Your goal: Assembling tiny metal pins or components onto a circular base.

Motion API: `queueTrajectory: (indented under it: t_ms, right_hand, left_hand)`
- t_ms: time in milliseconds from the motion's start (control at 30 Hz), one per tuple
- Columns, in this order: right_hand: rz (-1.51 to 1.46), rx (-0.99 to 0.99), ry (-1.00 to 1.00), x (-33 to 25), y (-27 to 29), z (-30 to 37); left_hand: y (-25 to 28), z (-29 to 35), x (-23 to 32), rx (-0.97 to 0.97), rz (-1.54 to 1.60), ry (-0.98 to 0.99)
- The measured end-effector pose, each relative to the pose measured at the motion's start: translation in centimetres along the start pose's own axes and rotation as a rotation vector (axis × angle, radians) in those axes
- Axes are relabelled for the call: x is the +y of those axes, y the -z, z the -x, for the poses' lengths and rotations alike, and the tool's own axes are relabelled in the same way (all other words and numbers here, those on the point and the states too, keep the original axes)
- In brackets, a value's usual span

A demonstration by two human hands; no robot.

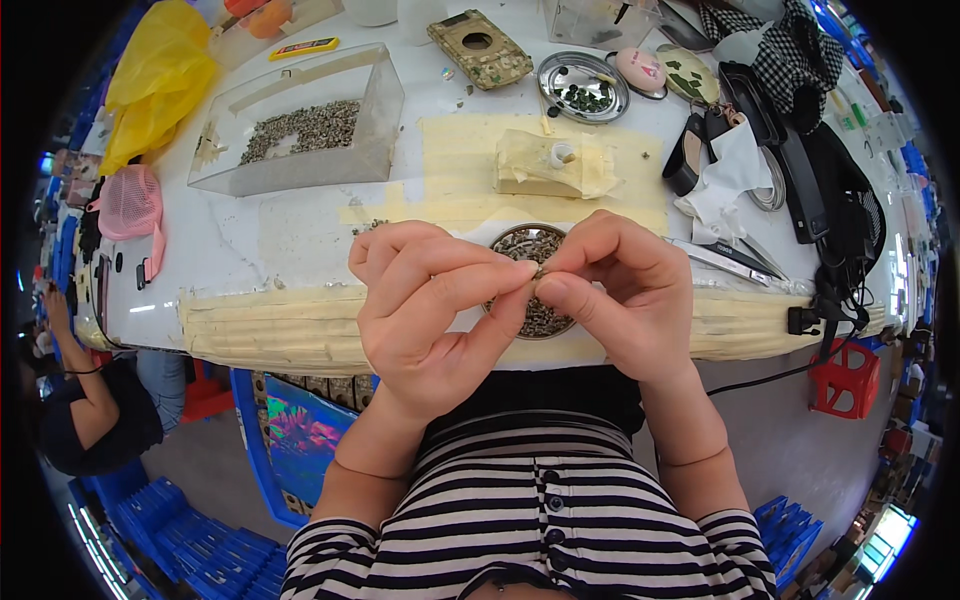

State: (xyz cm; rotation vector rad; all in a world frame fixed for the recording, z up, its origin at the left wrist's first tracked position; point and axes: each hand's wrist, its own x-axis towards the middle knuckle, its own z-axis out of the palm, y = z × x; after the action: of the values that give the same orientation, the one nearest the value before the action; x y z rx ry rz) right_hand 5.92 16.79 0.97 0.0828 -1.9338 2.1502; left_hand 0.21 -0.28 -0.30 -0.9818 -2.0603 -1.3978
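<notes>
Pinching a tiny piece [541, 271] from both sides, just above a round dish [545, 336] of small grey bits [532, 243]. With the left hand [430, 310], pressing thumb to forefinger and loosely fanning the other fingers; with the right hand [635, 300], pressing thumb to forefinger and curling the rest inward. Too small and too covered by fingertips to tell in shape.

Probably best to stay low over the dish, so as to catch any slip. Grip lightly, turn with the tips alone, and keep both wrists steady.

Beyond the dish, see a tape-wrapped block [525, 178] on a patch of cream tape [450, 150]. Note more tape along the front edge of the white worktop [225, 245]. To the left, find a clear box [330, 172] with more grey bits, then a yellow bag [155, 80] and pink mesh [130, 200]. Farther back, find a camouflage shell [497, 68] and a metal tray [626, 95] of green pieces [592, 100]; to the right, tweezers [720, 262] near a white cloth [732, 175].

In the room, notice a red stool [845, 378] at right, a seated co-worker [95, 410] at left, and blue baskets [200, 530] on the floor.
</notes>
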Motion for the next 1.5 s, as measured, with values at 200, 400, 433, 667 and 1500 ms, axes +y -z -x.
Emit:
queueTrajectory:
  t_ms: [200,400,433,667,1500]
  right_hand:
    - [0.472,0.020,0.482,0.57,-0.08,-0.28]
    - [0.553,0.067,0.508,0.63,-0.43,-0.14]
    - [0.543,0.072,0.482,0.55,-0.38,-0.12]
    - [0.436,-0.017,0.322,0.27,0.01,-0.28]
    - [0.416,-0.020,0.330,0.15,-0.11,-0.31]
  left_hand:
    - [-0.20,-0.10,0.20,-0.001,-0.104,-0.003]
    - [-0.22,0.05,-0.14,0.052,-0.018,0.035]
    - [-0.18,0.07,-0.14,0.052,-0.004,0.039]
    - [-0.09,0.00,-0.22,0.028,0.061,0.014]
    - [-0.09,-0.02,-0.18,0.004,0.057,-0.017]
